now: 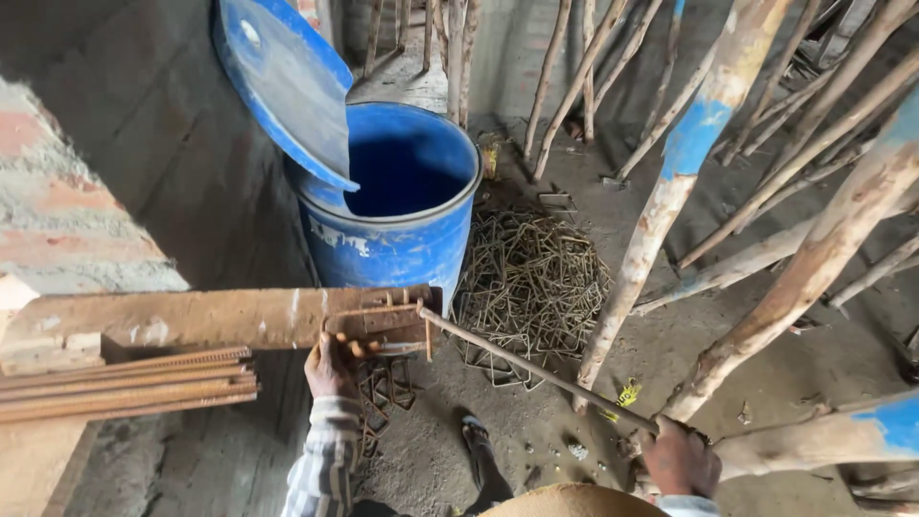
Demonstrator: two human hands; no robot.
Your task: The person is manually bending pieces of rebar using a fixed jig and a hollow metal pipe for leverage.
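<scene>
Wall: brick wall (57,172) at far left, mortar rough, lit from the side.
Rods: a bundle of rusty ribbed rods (124,383) lies flat at lower left, long axes running left to right, ends pointing toward the left hand.
Surface: a worn wooden beam (191,318) serves as the surface; it runs left to right, and its right end carries a jig (388,321) of upright pins.
Left hand: the left hand (330,369) is closed around a thin rod piece at the jig, fingers curled under the beam's edge; exactly what it pinches is hard to tell in the shadow.
Barrel: a blue barrel (402,220) stands behind the jig, its lid (287,77) tilted up on the left rim.
Lever: the lever (536,373) starts at the jig and slopes down and right to the right hand; its long axis runs upper left to lower right, working end at the pins.
Stirrups: a heap of bent wire stirrups (531,282) lies on the floor right of the barrel, beyond the lever; a few more lie under the jig.
Foot: a sandalled foot (474,436) stands between the hands.
Right hand: the right hand (680,460) is wrapped tight round the lever's far end, well apart from the jig; the left is nearer the jig.
Poles: slanted wooden poles (670,191), some with blue paint, fill the right side.
</scene>
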